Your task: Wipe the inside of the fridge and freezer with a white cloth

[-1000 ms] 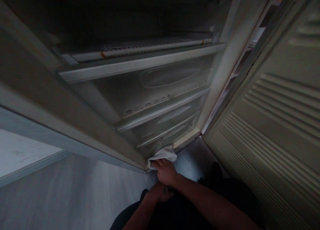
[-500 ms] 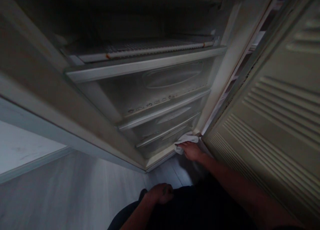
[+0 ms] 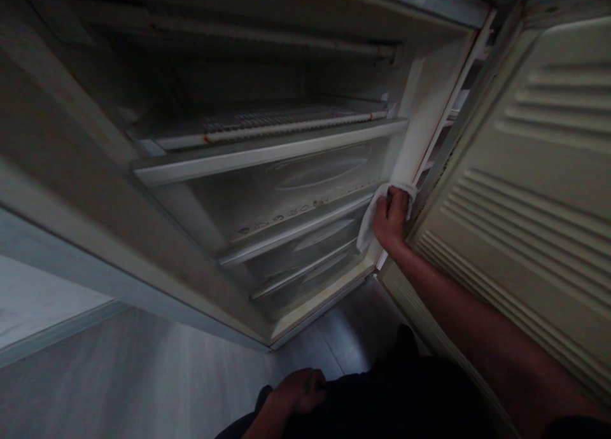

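My right hand (image 3: 392,219) grips a white cloth (image 3: 366,230) and presses it against the right side frame of an open freezer (image 3: 410,147), beside the front of the drawers. Part of the cloth hangs down left of the fingers. Curled closed, my left hand (image 3: 303,389) rests on my leg at the bottom of the view, with nothing visible in it. Several clear-fronted drawers (image 3: 319,172) fill the lower part of the freezer. Above them sits a wire shelf (image 3: 286,126) with rust spots on its front bar.
The freezer's ribbed door (image 3: 534,191) stands open at the right, close to my forearm. A pale side wall (image 3: 105,235) of the cabinet runs along the left. Below lies a grey floor (image 3: 157,369). Dark clothing and a shoe (image 3: 405,343) show near the bottom.
My right hand has moved with the cloth from the bottom right corner of the freezer up along its right side frame. My left hand has stayed on my leg. The view has shifted slightly.
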Action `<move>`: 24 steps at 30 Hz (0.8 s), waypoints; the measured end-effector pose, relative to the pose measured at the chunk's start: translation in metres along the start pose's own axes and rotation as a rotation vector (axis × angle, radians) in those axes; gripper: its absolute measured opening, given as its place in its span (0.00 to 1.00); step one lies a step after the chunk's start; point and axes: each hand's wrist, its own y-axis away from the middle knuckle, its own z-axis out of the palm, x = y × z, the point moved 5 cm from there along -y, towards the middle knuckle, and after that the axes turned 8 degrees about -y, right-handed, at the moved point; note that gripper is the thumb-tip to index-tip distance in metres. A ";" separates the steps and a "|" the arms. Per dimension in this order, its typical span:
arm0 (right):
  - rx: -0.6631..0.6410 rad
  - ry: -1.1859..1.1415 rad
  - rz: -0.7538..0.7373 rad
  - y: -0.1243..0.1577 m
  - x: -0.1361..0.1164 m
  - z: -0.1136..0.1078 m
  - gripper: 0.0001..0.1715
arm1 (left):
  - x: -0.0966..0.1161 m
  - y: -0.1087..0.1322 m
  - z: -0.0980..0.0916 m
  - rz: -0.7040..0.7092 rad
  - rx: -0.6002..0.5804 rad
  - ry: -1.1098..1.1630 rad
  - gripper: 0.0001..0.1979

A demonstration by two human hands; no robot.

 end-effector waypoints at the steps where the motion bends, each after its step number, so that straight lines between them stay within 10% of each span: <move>1: 0.061 -0.051 -0.087 -0.028 -0.013 -0.002 0.29 | 0.000 -0.001 0.000 0.000 0.001 -0.002 0.22; 7: 0.074 -0.182 -0.393 -0.158 -0.076 0.001 0.42 | -0.002 -0.004 0.000 -0.010 0.008 -0.006 0.23; 16: -0.151 -0.176 -0.010 -0.008 -0.022 0.006 0.55 | -0.006 -0.003 0.001 -0.056 0.057 0.042 0.18; 24: 0.118 -0.124 -0.014 -0.068 -0.074 0.023 0.50 | -0.004 0.012 -0.006 -0.055 0.196 0.278 0.15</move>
